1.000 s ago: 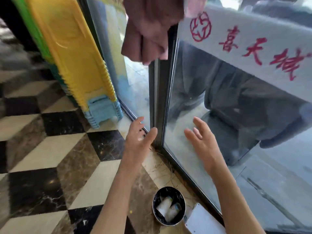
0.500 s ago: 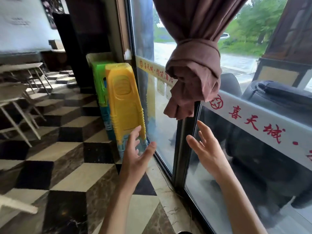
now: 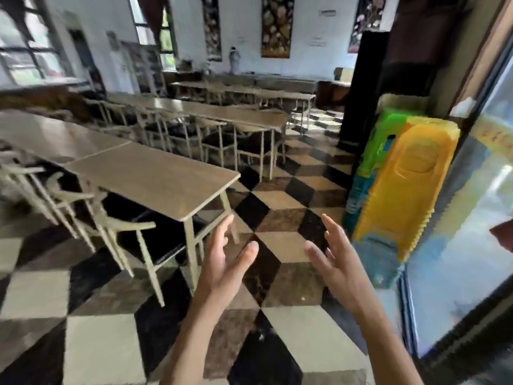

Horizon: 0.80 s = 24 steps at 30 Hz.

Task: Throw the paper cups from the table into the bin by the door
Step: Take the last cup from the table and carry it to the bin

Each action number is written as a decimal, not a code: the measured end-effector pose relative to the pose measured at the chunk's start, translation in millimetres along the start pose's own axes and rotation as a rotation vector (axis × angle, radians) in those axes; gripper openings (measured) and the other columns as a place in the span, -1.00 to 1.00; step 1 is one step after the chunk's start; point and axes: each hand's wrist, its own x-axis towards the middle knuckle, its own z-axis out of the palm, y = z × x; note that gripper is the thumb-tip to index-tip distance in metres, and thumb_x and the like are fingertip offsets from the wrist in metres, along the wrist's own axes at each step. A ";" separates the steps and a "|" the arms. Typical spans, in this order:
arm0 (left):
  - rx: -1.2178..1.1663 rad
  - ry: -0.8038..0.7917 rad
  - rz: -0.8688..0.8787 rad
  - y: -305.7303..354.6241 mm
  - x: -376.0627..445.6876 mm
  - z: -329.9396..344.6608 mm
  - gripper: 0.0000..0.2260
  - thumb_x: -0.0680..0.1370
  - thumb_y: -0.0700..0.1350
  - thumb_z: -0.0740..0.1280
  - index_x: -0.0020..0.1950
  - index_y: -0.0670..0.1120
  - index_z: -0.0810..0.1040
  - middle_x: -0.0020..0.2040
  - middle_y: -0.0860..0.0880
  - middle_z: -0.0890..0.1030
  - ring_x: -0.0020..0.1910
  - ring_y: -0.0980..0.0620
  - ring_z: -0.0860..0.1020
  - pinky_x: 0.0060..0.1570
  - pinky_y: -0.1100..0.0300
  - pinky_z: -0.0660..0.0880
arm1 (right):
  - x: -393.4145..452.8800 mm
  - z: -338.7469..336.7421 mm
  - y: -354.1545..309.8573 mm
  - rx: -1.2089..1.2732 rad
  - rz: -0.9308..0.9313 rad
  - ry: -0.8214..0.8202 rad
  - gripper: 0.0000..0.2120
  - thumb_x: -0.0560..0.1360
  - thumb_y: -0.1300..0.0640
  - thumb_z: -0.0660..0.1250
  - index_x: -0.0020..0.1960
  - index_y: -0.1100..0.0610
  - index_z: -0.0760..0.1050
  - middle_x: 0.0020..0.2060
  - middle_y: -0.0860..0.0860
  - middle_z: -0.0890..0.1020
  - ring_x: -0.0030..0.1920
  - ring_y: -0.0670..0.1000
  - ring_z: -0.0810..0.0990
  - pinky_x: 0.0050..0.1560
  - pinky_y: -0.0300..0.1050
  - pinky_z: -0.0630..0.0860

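Both hands, left hand (image 3: 222,269) and right hand (image 3: 334,263), hang spread and empty facing the nearest table (image 3: 155,176), whose top shows no paper cups, so scanning farther tables before walking seems the sensible move; the bin is out of view.

This is a dining hall or canteen. Rows of long wooden tables (image 3: 155,176) with pale matching chairs (image 3: 122,229) fill the left and centre of the frame, standing on a checkered stone floor (image 3: 280,190). Decorative hanging scrolls (image 3: 275,26) line the far white wall at the top, and stacked plastic stools (image 3: 402,190) stand at the right by glass doors (image 3: 472,245).
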 end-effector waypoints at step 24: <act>0.430 1.404 -0.218 39.6 -478.8 -611.7 -0.53 0.56 -0.01 0.46 0.38 0.31 0.38 0.35 0.14 0.42 0.25 0.06 0.48 0.11 0.21 0.48 | -330.0 608.9 -357.2 0.453 -0.349 -1.254 -0.30 0.50 -0.20 0.33 0.55 -0.15 0.13 0.52 -0.19 0.23 0.49 -0.16 0.20 0.51 0.05 0.20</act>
